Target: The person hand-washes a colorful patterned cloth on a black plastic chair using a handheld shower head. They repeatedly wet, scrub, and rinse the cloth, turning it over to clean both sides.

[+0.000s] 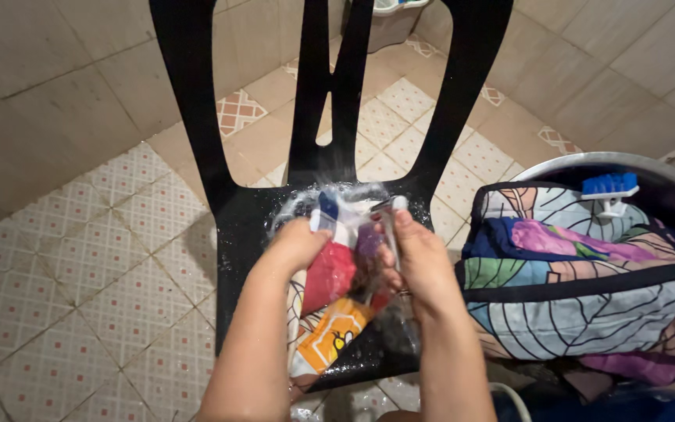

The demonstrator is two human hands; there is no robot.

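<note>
Both hands, the left hand (300, 244) and right hand (419, 262), are clamped close together on a wet, multicoloured printed cloth (337, 289) over the black plastic chair seat (244, 234). Open tiled floor (80, 258) lies leftward; a laundry-filled metal basin (666, 176) crowds the right.

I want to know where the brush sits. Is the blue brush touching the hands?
Apart. The head view shows the blue brush on the laundry in the basin, well to the right of both hands, which grip the wet cloth.
</note>
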